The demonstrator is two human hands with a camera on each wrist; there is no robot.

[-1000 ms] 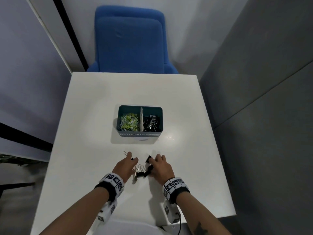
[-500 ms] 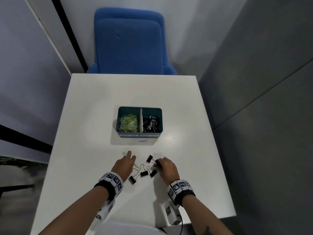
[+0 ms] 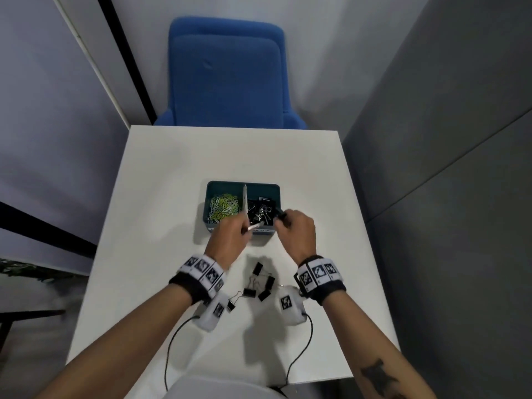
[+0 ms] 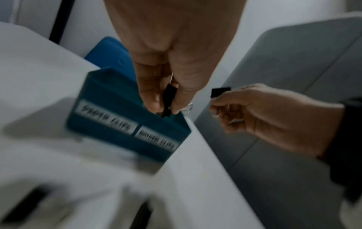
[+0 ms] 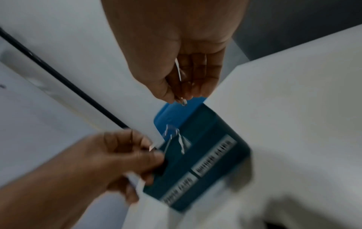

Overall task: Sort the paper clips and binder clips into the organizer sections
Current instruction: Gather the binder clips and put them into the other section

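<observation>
Reading seemingly "PAPER CLIPS", blurred labels (image 4: 106, 120) front the organizer (image 3: 210, 226).

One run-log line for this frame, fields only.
stage: carrying to organizer | left hand: pinches binder clip | right hand: pinches binder clip | loose binder clips on table

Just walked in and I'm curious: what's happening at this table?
A person is sorting clips into a teal box. Each hand, left hand and right hand, pinches a black binder clip at the box's right section, which holds binder clips. Green paper clips fill the left section. More binder clips lie on the white table.
</observation>
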